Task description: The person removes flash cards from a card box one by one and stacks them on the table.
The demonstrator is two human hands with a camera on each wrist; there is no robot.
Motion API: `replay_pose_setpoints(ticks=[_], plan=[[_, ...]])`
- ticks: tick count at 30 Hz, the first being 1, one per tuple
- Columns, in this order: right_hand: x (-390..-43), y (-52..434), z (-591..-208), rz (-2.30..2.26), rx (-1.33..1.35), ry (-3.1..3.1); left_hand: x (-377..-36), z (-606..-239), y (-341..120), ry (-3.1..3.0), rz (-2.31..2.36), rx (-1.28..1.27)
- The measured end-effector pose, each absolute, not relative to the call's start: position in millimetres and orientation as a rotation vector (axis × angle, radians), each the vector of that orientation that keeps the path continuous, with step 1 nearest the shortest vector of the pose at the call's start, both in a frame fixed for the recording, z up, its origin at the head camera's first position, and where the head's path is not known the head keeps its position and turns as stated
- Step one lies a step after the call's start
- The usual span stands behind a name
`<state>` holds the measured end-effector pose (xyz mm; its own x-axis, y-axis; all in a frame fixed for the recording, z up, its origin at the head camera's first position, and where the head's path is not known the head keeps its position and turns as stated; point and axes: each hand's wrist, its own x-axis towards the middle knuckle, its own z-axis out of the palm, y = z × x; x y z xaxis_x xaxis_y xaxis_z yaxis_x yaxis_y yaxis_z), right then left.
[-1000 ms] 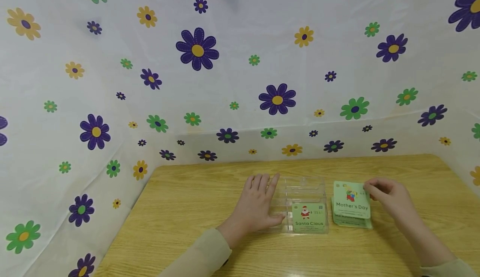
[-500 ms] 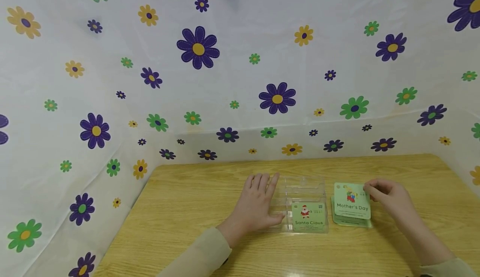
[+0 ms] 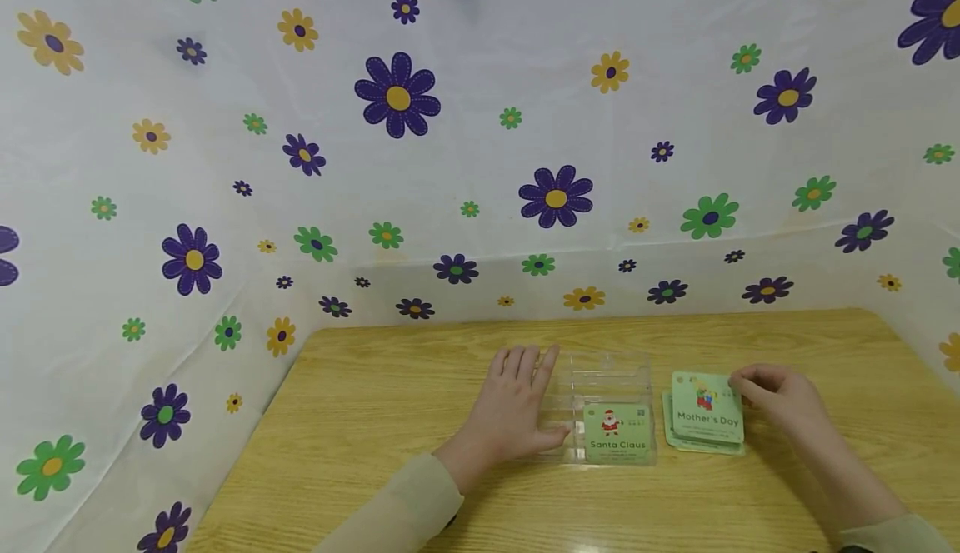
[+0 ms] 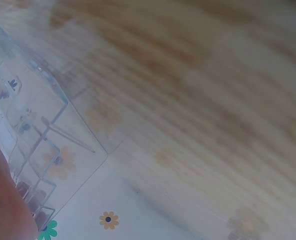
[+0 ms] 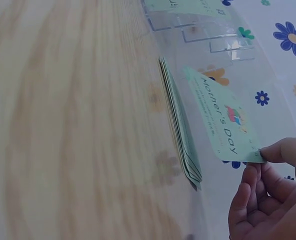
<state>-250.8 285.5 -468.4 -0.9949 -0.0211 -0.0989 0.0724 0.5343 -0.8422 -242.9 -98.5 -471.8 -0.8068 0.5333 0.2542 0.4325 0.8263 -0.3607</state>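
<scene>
"Mother's Day" green paper card (image 3: 708, 408) sat pinched at its corner by the right hand (image 3: 780, 399), tilted over a green card pile (image 3: 701, 445) on the light wooden table (image 3: 390, 420) walled by flower-print sheeting (image 3: 420, 137). Left hand (image 3: 517, 407) lay flat, fingers straight, against the clear plastic holder (image 3: 611, 415). Card had dropped a bit lower than before.

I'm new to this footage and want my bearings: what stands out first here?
The flowered sheet behind the wooden table catches the eye first. At the table's middle, the left hand rests flat against a clear box holding a Santa Claus card. Right of it, the right hand pinches a Mother's Day card by its corner, lifted above a small card stack.
</scene>
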Motion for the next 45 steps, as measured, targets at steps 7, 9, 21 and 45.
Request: replay_pose_setpoints(ticks=[7, 9, 21, 45], plan=[[-254.5, 285.2, -472.5, -1.435, -0.027, 2.665, -242.6, -471.8, -98.8, -2.663, 0.407, -0.728], [-255.9, 285.1, -473.4, -1.422, -0.048, 2.677, -242.7, -472.0, -98.9, -2.66, 0.406, -0.728], [-258.6, 285.3, -475.2, -1.335, -0.052, 2.722, -242.2, -472.6, -98.5, -2.659, 0.406, -0.734], [-265.4, 288.2, -486.8, -1.197, -0.091, 2.814, -240.3, -468.1, -97.6, -2.702, 0.408, -0.725]])
